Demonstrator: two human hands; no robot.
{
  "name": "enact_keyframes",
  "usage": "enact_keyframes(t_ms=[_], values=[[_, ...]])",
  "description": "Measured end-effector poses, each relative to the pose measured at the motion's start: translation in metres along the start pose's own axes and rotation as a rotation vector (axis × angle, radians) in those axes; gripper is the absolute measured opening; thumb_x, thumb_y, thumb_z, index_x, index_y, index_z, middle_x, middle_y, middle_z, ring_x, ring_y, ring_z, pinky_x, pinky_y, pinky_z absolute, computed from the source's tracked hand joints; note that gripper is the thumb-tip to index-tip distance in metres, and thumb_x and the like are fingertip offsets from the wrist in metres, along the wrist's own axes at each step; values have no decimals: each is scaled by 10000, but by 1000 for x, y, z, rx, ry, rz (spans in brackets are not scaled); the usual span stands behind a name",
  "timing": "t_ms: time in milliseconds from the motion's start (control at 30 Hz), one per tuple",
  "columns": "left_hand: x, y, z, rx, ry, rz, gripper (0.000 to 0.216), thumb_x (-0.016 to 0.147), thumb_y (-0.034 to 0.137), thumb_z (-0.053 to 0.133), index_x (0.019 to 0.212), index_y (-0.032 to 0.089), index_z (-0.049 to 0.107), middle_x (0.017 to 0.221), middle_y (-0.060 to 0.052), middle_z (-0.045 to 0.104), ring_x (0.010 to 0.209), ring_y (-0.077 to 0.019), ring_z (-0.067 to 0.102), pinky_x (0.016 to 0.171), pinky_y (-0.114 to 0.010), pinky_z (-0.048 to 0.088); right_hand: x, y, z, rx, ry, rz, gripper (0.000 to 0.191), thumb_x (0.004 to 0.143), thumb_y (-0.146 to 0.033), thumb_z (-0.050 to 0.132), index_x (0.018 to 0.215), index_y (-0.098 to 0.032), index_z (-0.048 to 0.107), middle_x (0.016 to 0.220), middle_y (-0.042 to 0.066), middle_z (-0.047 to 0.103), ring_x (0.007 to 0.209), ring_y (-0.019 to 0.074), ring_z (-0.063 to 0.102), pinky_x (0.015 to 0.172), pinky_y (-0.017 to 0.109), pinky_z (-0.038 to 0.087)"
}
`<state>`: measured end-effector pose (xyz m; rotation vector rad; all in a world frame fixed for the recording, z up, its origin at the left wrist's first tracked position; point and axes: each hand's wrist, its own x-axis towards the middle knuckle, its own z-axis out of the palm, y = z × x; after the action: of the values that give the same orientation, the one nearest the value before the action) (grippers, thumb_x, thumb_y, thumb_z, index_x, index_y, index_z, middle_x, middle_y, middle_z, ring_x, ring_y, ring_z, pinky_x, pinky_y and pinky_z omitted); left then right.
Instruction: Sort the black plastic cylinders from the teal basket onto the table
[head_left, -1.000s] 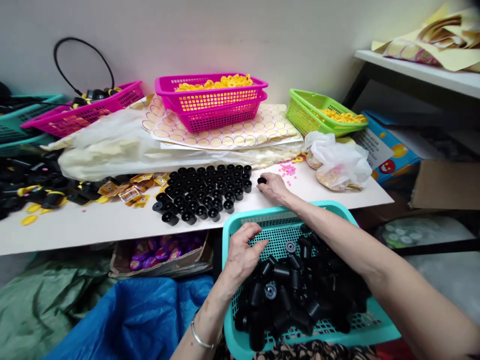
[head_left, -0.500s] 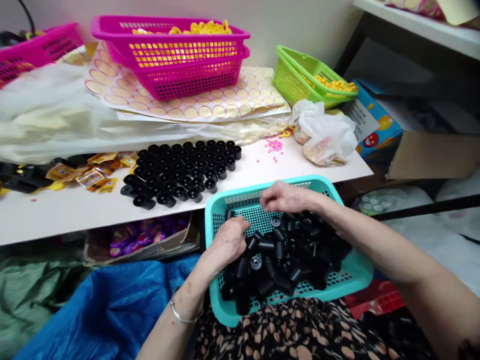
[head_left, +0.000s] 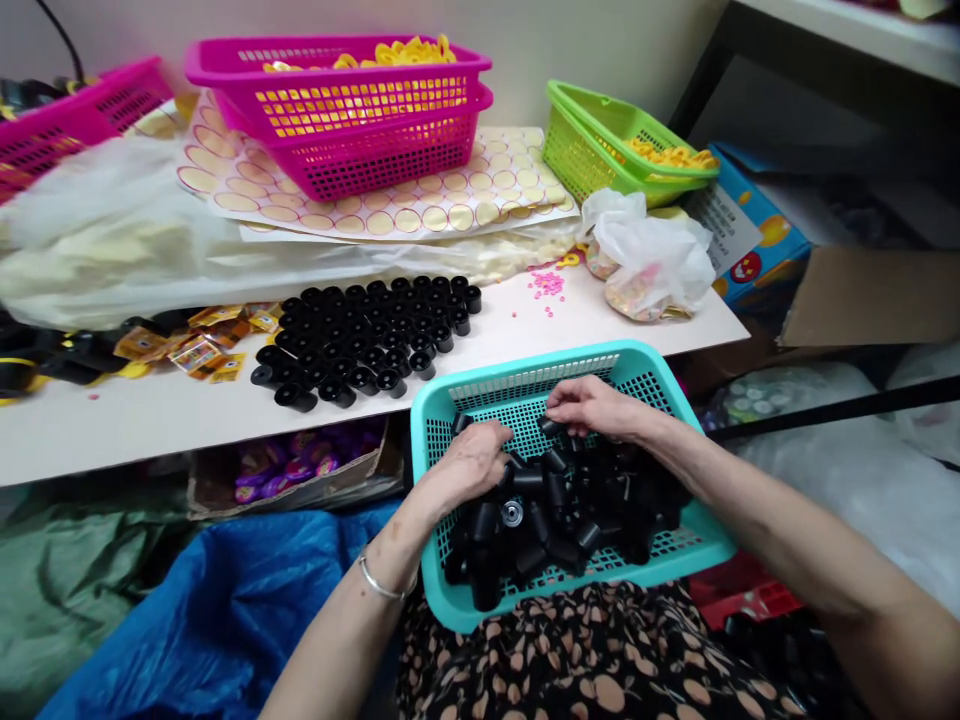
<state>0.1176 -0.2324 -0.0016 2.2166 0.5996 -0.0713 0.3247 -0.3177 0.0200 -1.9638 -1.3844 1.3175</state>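
A turquoise plastic basket (head_left: pixel 439 385) sits at the table's front edge against my lap, with a heap of small black plastic cylinders (head_left: pixel 536 520) inside. My right hand (head_left: pixel 592 408) is over its far part, thumb and fingers closed on one black cylinder (head_left: pixel 551 426). My left hand (head_left: pixel 474 462) is at the left of the heap, its fingers curled down among the cylinders. What the left fingers hold, if anything, is hidden. On the table beyond, many black cylinders (head_left: pixel 360 335) stand packed in rows, most with open ends up.
A magenta basket (head_left: pixel 375 170) with yellow rings stands on printed circle sheets (head_left: pixel 420 215). Right of it are a green basket (head_left: pixel 585 165), a white plastic bag (head_left: pixel 664 260) and pink beads (head_left: pixel 547 284). Orange packets (head_left: pixel 199 345) lie left. Below is a carton (head_left: pixel 300 490) of purple items.
My right hand has lowered slightly and now shows a black cylinder between its fingers. My left hand has shifted a little right and up, deeper over the heap.
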Motion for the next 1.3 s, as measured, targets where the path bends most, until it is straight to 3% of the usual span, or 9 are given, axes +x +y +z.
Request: enact_keyframes(t_ms=[100, 300, 467, 600, 733, 900, 1067, 1300], values=[[6, 1, 5, 55, -85, 70, 145, 745, 188, 492, 853, 165, 586, 873, -57, 591, 864, -193, 526, 823, -305, 416, -10, 11, -1, 578, -42, 61, 229, 739, -349, 625, 832, -147, 571, 656, -20, 531, 498, 73, 531, 463, 197, 431], [11, 9, 11, 173, -275, 25, 97, 766, 184, 456, 756, 158, 548, 800, -68, 549, 743, -188, 505, 710, -304, 422, -24, 18, 5, 837, -56, 109, 302, 675, -331, 732, 867, -141, 599, 667, -28, 535, 507, 61, 560, 437, 157, 444], [11, 11, 10, 51, -216, -55, 106, 654, 125, 547, 749, 163, 521, 688, -13, 503, 649, -155, 454, 594, -272, 367, -31, 15, 11, 831, 15, 57, 284, 672, -326, 741, 850, -148, 610, 684, -22, 567, 532, 63, 557, 486, 177, 448], [6, 7, 2, -487, -50, -168, 249, 614, 181, 656, 844, 160, 561, 683, 24, 511, 632, -120, 454, 588, -242, 358, -40, 13, 16, 739, 167, -100, 260, 707, -309, 719, 898, -161, 624, 734, -23, 584, 581, 55, 513, 554, 194, 420], [-1, 7, -5, -873, -39, -181, 358, 582, 180, 718, 924, 152, 612, 772, 11, 571, 702, -110, 497, 659, -238, 381, -50, 7, 20, 638, 246, -156, 272, 731, -327, 699, 942, -171, 626, 727, -28, 571, 610, 69, 475, 585, 218, 384], [-1, 12, -6, -971, -41, -193, 341, 541, 100, 720, 857, 140, 598, 761, 19, 574, 701, -96, 513, 678, -232, 388, -52, -3, 24, 586, 247, -162, 265, 730, -341, 677, 929, -174, 624, 733, -19, 561, 613, 89, 447, 574, 238, 358], [2, 14, -6, -933, 58, -184, 353, 550, 105, 711, 862, 154, 553, 737, 45, 544, 661, -81, 491, 624, -211, 379, -51, -2, 20, 554, 322, -150, 264, 718, -346, 677, 913, -178, 621, 726, -17, 550, 622, 100, 444, 584, 246, 361], [1, 12, -4, -902, -17, -181, 352, 558, 132, 735, 900, 147, 650, 750, 23, 613, 679, -106, 531, 669, -244, 413, -56, -3, 26, 527, 235, -177, 257, 755, -358, 652, 949, -193, 616, 743, -15, 538, 630, 104, 435, 576, 243, 357]])
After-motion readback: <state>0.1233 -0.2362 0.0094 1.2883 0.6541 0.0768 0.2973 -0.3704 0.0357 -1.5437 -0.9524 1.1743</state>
